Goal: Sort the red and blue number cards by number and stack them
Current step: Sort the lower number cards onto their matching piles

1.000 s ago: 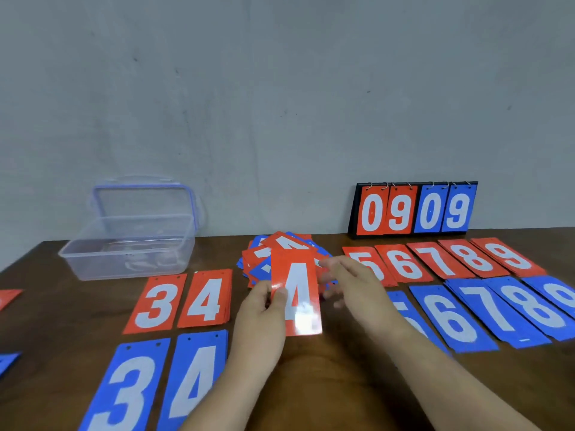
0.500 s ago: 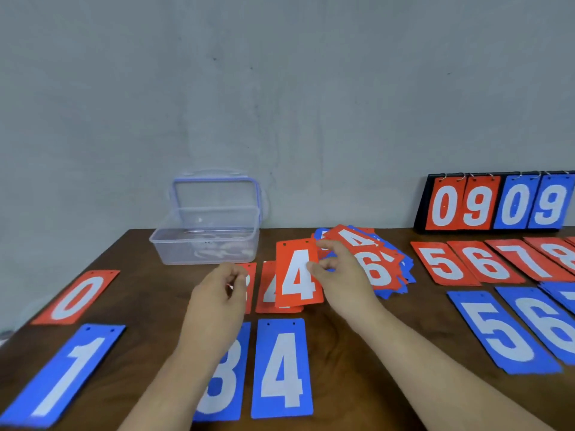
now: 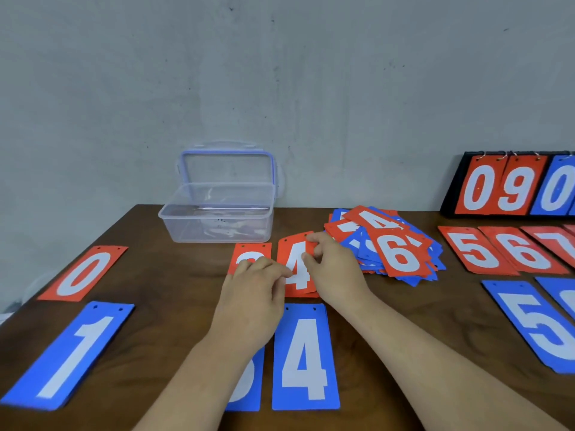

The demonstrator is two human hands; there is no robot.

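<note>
Both hands pinch the red 4 card [image 3: 297, 270] — left hand [image 3: 252, 293] at its left edge, right hand [image 3: 334, 272] at its top right corner. The loose pile [image 3: 395, 247] crowds the right hand; bare counter [image 3: 174, 275] opens left of the left hand.

Bench [image 3: 174, 275], dark wood, against a grey wall.
- Red 4 card [image 3: 297, 275]: right hand [image 3: 337, 270] pinches its upper right edge; left hand [image 3: 255, 293] pinches its left edge with curled fingers.
- Red 3 card [image 3: 249, 251]: just left of it, partly under the left hand.
- Blue 4 card [image 3: 305, 359]: flat, nearer the person.
- Red 0 card [image 3: 84, 273] and blue 1 card [image 3: 68, 356]: far left.
- Loose pile [image 3: 389, 244]: mixed red and blue, a red 6 on top.
- Clear box [image 3: 217, 219]: lid propped open.
- Scoreboard [image 3: 510, 188]: upright, back right.
</note>
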